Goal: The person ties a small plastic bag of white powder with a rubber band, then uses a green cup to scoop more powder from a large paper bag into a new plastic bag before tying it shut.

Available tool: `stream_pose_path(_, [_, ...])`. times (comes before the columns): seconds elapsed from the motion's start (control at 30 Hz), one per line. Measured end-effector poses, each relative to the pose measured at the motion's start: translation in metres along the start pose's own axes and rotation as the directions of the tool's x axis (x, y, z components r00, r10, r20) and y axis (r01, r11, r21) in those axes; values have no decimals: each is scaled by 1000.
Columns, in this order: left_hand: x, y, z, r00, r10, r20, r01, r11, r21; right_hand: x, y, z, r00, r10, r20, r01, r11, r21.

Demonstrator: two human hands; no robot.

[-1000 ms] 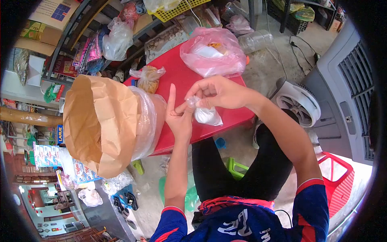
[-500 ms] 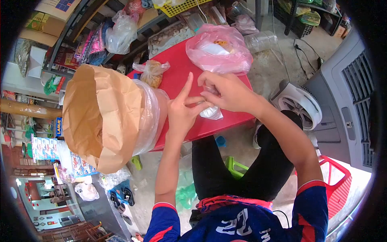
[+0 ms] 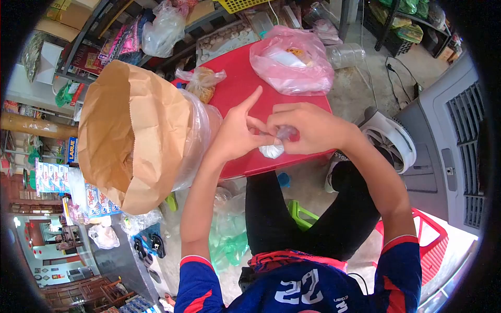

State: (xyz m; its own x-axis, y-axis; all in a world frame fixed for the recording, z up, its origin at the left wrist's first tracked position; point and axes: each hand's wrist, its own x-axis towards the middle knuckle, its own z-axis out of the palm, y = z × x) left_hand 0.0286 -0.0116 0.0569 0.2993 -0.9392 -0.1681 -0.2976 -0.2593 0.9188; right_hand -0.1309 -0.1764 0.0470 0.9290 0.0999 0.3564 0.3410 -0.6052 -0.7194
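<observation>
Pinching a small clear plastic bag of white powder (image 3: 272,150) over the near edge of the red plastic table (image 3: 235,88), I judge it filled, its neck not yet tied. Right hand (image 3: 305,128) closed on the neck; left hand (image 3: 237,133) grips alongside, forefinger raised. Big brown paper sack (image 3: 130,135) stands left.

Both hands together mid-frame, L hand (image 3: 237,134) index up, R hand (image 3: 305,128) fingers pinched.

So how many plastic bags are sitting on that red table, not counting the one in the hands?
2: a pink bag at the far right corner and a small clear bag of brownish contents at the far left. The big brown sack may hide more.
</observation>
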Motion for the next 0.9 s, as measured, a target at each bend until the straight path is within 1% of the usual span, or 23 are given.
stream_pose_path(0.07, [0,6,-4,997,-12,76,11,1000,20,1,4,9,999,-35,17,36,999,-14])
stream_pose_path(0.1, [0,9,-5,993,-17,116,14,999,31,2,6,10,999,-29,36,28,998,50])
stream_pose_path(0.17, [1,7,-5,986,-19,163,25,999,-37,4,8,11,997,-19,71,6,984,176])
stream_pose_path(0.2, [1,6,-5,982,-17,186,31,997,-69,4,11,12,997,-20,81,3,978,208])
stream_pose_path(0.3, [-2,9,-7,983,-57,174,70,995,-65,4,20,15,995,-33,95,5,959,284])
stream_pose_path(0.4, [0,2,-10,980,-41,193,52,997,-49,6,24,17,996,-52,76,26,949,315])
stream_pose_path(0.47, [-2,0,-10,987,-25,160,44,992,-116,7,25,18,997,-61,55,40,946,321])
stream_pose_path(0.6, [-9,0,-10,996,-6,86,25,977,-213,8,22,16,999,-15,47,2,961,278])
stream_pose_path(0.67, [-11,-5,-4,999,50,-6,-50,968,-247,8,20,16,1000,13,21,-18,971,238])
stream_pose_path(0.7, [-13,-9,0,996,77,-53,-88,961,-263,9,19,16,1000,3,-10,-1,986,165])
stream_pose_path(0.77, [-16,-23,5,983,87,-162,-124,964,-236,11,15,16,997,-25,-71,27,1000,16])
stream_pose_path(0.8, [-17,-30,9,973,94,-213,-141,965,-221,11,14,15,997,-19,-78,17,999,-37])
stream_pose_path(0.87, [-17,-40,18,940,113,-321,-209,936,-284,11,11,15,996,-8,-93,-5,990,-142])
stream_pose_path(0.9, [-17,-44,21,919,119,-377,-246,918,-310,11,10,15,996,-2,-93,-9,993,-118])
